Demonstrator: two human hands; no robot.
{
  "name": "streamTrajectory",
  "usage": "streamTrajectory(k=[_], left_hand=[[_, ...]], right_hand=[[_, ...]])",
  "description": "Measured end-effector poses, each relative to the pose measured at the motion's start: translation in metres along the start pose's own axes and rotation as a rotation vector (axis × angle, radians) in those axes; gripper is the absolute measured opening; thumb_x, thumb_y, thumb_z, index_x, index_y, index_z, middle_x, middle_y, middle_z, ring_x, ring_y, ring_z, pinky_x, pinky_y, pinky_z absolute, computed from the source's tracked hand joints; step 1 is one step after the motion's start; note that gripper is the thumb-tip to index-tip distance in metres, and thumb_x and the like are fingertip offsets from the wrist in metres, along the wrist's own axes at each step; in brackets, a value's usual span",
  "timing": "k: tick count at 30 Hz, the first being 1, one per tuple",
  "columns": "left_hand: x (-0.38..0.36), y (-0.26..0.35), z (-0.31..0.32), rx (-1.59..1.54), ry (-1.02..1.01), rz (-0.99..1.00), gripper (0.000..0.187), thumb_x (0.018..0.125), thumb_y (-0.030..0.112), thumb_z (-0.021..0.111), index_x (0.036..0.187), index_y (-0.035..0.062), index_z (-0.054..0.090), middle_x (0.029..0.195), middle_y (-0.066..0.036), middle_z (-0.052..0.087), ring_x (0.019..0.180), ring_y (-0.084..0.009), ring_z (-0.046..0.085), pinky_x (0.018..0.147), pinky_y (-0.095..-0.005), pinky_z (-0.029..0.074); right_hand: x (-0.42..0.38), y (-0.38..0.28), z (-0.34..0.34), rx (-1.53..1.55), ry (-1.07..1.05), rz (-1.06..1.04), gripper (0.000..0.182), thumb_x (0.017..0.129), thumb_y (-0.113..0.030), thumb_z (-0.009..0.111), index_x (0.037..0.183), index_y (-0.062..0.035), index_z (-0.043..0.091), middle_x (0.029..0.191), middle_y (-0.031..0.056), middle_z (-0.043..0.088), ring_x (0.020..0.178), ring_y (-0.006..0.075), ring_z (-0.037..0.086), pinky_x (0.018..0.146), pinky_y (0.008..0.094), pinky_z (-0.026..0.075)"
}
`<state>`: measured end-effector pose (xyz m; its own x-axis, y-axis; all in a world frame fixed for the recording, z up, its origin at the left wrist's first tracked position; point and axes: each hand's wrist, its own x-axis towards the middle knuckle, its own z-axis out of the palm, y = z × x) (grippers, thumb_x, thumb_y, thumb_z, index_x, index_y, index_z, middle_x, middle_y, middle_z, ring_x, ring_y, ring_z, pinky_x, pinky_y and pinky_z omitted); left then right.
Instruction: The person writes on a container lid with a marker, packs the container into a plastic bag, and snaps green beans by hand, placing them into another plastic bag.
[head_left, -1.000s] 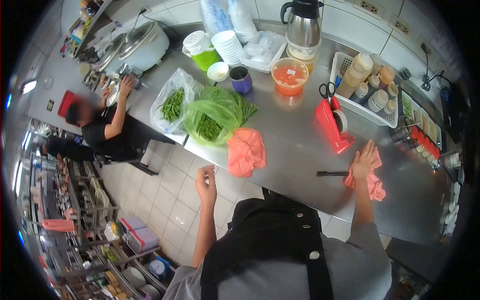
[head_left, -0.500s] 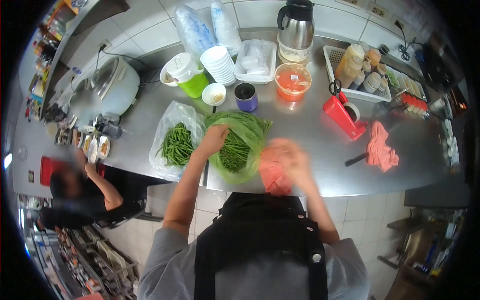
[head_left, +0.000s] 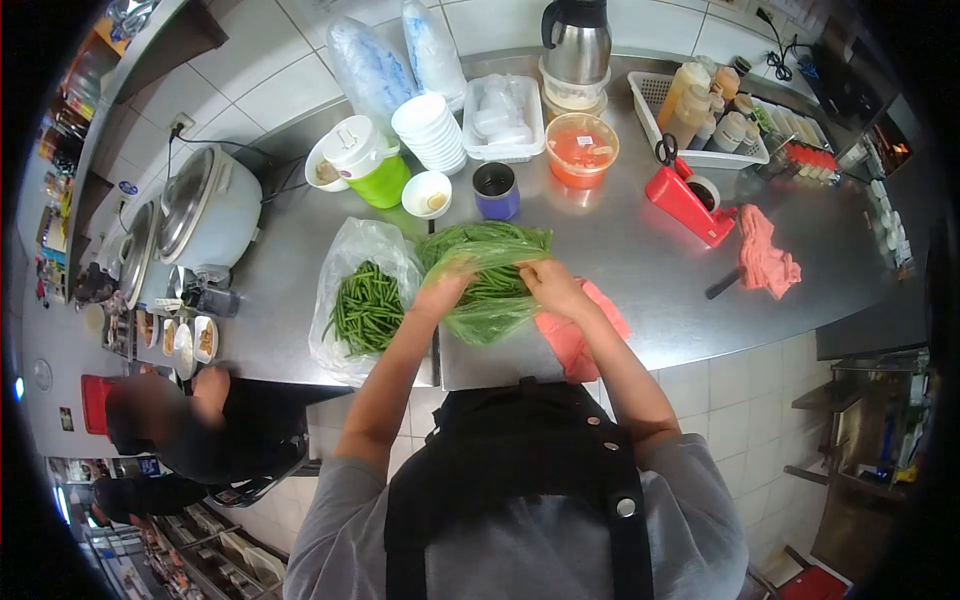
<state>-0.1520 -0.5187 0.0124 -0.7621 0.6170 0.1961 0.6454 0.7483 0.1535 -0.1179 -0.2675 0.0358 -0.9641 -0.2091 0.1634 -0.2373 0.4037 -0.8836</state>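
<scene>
A translucent green plastic bag (head_left: 490,325) of long green beans (head_left: 500,285) lies on the steel counter in front of me. My left hand (head_left: 445,290) grips its left side, the fingertips partly veiled by the plastic. On the opposite side my right hand (head_left: 552,287) pinches the bag's edge with curled fingers. Left of it stands an open clear plastic bag (head_left: 335,260) holding cut green beans (head_left: 368,308). A salmon-coloured cloth (head_left: 572,345) lies partly beneath my right wrist at the counter's front edge.
Behind the bags stand a purple cup (head_left: 496,192), a white bowl (head_left: 427,195), a green jug (head_left: 378,180) and an orange-filled tub (head_left: 581,152). To the right are a red tape dispenser (head_left: 690,208) and a second cloth (head_left: 768,255) by a dark handle. Another person (head_left: 200,425) is at the left.
My right hand has moved from over the salmon cloth to the green bag's right side and taken hold there. The bag's opening is now drawn wider and flatter. The view has shifted slightly.
</scene>
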Motion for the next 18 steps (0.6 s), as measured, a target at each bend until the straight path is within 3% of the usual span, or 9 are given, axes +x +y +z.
streamTrajectory(k=[3, 6, 8, 9, 11, 12, 13, 15, 18], left_hand=[[0.003, -0.009, -0.001, -0.055, -0.054, 0.059, 0.028, 0.09, 0.014, 0.061, 0.116, 0.0074, 0.067, 0.125, -0.012, 0.062, 0.116, -0.0313, 0.057, 0.097, -0.0398, 0.046], [-0.001, 0.019, -0.032, -0.267, 0.125, -0.042, 0.02, 0.09, 0.013, 0.062, 0.106, 0.0034, 0.07, 0.111, -0.013, 0.068, 0.104, -0.0324, 0.063, 0.09, -0.0389, 0.049], [-0.005, 0.037, -0.05, -0.423, 0.296, -0.195, 0.017, 0.09, 0.01, 0.063, 0.103, 0.0014, 0.07, 0.097, -0.016, 0.07, 0.092, -0.0298, 0.067, 0.083, -0.0349, 0.051], [-0.006, 0.042, -0.056, -0.417, 0.296, -0.191, 0.017, 0.09, 0.01, 0.063, 0.103, 0.0014, 0.07, 0.097, -0.016, 0.07, 0.092, -0.0298, 0.067, 0.083, -0.0349, 0.051], [-0.011, 0.055, -0.068, -0.59, 0.21, -0.47, 0.011, 0.089, 0.007, 0.065, 0.096, 0.0009, 0.07, 0.09, -0.017, 0.069, 0.085, -0.0263, 0.067, 0.079, -0.0323, 0.051], [-0.003, 0.073, -0.085, -0.734, 0.317, -0.385, 0.009, 0.093, 0.006, 0.062, 0.098, -0.0007, 0.067, 0.09, -0.013, 0.07, 0.085, -0.0193, 0.066, 0.081, -0.0269, 0.049], [0.001, 0.077, -0.082, -0.735, 0.318, -0.381, 0.009, 0.093, 0.006, 0.062, 0.098, -0.0007, 0.067, 0.09, -0.013, 0.07, 0.085, -0.0193, 0.066, 0.081, -0.0269, 0.049], [0.003, 0.083, -0.076, -1.249, 0.401, -0.425, 0.013, 0.098, 0.008, 0.056, 0.105, -0.0013, 0.061, 0.096, -0.008, 0.068, 0.09, -0.0161, 0.065, 0.086, -0.028, 0.05], [0.004, 0.089, -0.07, -1.61, 0.476, -0.528, 0.016, 0.103, 0.011, 0.048, 0.113, -0.0001, 0.054, 0.11, -0.008, 0.064, 0.1, -0.017, 0.062, 0.093, -0.0311, 0.049]], right_hand=[[0.01, -0.011, -0.001, -0.015, -0.024, -0.006, 0.024, 0.092, -0.012, 0.052, 0.104, 0.0038, 0.066, 0.099, 0.0264, 0.066, 0.095, 0.0439, 0.063, 0.084, 0.0471, 0.049], [0.011, -0.018, 0.004, 0.011, -0.036, -0.02, 0.023, 0.092, -0.01, 0.053, 0.106, 0.0025, 0.066, 0.101, 0.025, 0.066, 0.096, 0.0421, 0.063, 0.083, 0.0457, 0.05], [0.008, -0.032, 0.002, 0.029, -0.045, -0.085, 0.022, 0.092, -0.01, 0.054, 0.106, 0.0025, 0.066, 0.101, 0.0249, 0.066, 0.096, 0.0415, 0.063, 0.083, 0.0453, 0.05], [0.005, -0.042, 0.001, 0.055, -0.063, -0.134, 0.022, 0.092, -0.009, 0.054, 0.106, 0.0025, 0.066, 0.1, 0.0248, 0.067, 0.095, 0.0409, 0.064, 0.082, 0.0449, 0.05], [-0.002, -0.062, 0.001, 0.097, -0.063, -0.067, 0.021, 0.091, -0.009, 0.055, 0.105, 0.0022, 0.066, 0.098, 0.024, 0.067, 0.092, 0.0404, 0.064, 0.081, 0.0443, 0.05], [-0.003, -0.063, 0.003, 0.098, -0.01, -0.075, 0.021, 0.092, -0.01, 0.056, 0.105, 0.002, 0.067, 0.098, 0.0236, 0.067, 0.091, 0.0404, 0.064, 0.081, 0.0438, 0.05], [-0.005, -0.064, 0.003, 0.094, 0.037, -0.085, 0.021, 0.092, -0.01, 0.056, 0.105, 0.0018, 0.067, 0.097, 0.0231, 0.068, 0.091, 0.0405, 0.064, 0.081, 0.0434, 0.05], [-0.013, -0.064, 0.009, 0.131, 0.015, -0.055, 0.02, 0.092, -0.01, 0.057, 0.105, 0.0019, 0.067, 0.097, 0.0231, 0.068, 0.091, 0.0392, 0.065, 0.08, 0.0425, 0.05], [-0.023, -0.061, 0.015, 0.142, -0.056, 0.049, 0.02, 0.091, -0.011, 0.06, 0.104, 0.0021, 0.067, 0.096, 0.0206, 0.069, 0.088, 0.033, 0.066, 0.078, 0.0392, 0.05]])
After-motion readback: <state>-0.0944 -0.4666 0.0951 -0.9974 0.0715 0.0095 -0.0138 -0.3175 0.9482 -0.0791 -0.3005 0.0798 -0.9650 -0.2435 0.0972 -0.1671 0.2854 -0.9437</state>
